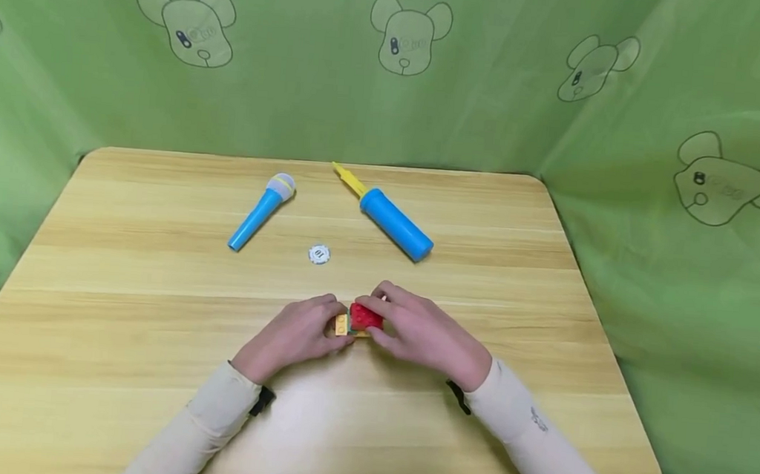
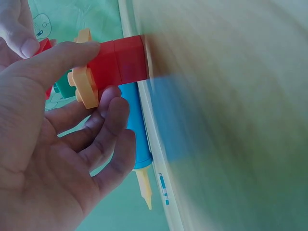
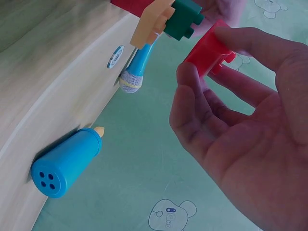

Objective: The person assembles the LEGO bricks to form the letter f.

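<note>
Near the middle of the table, my left hand [image 1: 299,331] grips a small stack of toy building bricks between thumb and fingers. The stack has red bricks [image 2: 118,60] at its base, right at the tabletop, an orange brick [image 2: 86,86] across them and a green brick [image 3: 183,19] on top. My right hand [image 1: 422,330] pinches a separate red brick [image 3: 209,48] between thumb and fingertips, its studs turned away from the stack. In the right wrist view a narrow gap shows between this red brick and the green one.
Beyond the hands, a white round chip [image 1: 319,254] marked 10 lies on the wooden table [image 1: 146,308]. A blue toy microphone [image 1: 257,218] lies at back left, and a blue hand pump [image 1: 396,225] with a yellow nozzle at back right. Green cloth [image 1: 309,112] hangs behind the table.
</note>
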Tool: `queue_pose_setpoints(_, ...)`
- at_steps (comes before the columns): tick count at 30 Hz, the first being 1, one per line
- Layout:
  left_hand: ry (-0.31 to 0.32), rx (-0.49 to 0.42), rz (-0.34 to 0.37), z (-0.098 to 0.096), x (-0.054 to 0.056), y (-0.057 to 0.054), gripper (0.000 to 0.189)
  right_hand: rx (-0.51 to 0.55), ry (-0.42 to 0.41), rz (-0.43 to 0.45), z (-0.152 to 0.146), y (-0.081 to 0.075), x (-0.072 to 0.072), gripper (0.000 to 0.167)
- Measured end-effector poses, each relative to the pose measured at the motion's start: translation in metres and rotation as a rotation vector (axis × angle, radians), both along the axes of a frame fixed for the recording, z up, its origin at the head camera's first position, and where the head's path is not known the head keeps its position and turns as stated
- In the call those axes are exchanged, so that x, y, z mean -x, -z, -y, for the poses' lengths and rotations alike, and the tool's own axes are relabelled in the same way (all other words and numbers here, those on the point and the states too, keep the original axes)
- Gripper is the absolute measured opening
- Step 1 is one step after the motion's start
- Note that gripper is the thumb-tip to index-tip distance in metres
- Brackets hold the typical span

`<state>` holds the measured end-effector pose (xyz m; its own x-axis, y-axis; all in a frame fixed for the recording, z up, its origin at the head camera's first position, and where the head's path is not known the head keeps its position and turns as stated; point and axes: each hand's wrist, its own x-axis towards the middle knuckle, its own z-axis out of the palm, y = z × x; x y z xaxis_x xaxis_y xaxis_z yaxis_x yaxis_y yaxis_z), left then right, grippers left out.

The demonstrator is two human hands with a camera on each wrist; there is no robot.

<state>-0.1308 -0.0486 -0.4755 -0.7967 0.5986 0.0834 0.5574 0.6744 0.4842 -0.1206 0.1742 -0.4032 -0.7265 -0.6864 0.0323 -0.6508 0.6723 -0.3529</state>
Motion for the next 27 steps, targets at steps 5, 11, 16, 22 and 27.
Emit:
queue_pose_setpoints(5,0.000,0.003,-0.003,-0.0008,0.0021,0.0014,0.036,-0.023,-0.017,-0.014,0.0022,0.0024,0.0028,0.035)
queue_pose_setpoints(11,-0.005,0.007,0.012,-0.0004,0.0019,0.0020,0.036,-0.038,-0.034,-0.017,0.0043,0.0068,0.0049,0.039)
queue_pose_setpoints(16,-0.010,0.004,0.019,0.0001,0.0009,0.0007,0.033,-0.050,-0.032,-0.021,0.0055,0.0078,0.0041,0.041)
queue_pose_setpoints(22,-0.015,0.006,0.027,0.0003,0.0005,0.0001,0.033,-0.049,-0.034,-0.015,0.0063,0.0078,0.0033,0.044)
queue_pose_setpoints(27,-0.017,0.002,0.039,0.0007,0.0008,0.0005,0.032,-0.048,-0.027,-0.002,0.0070,0.0080,0.0032,0.046)
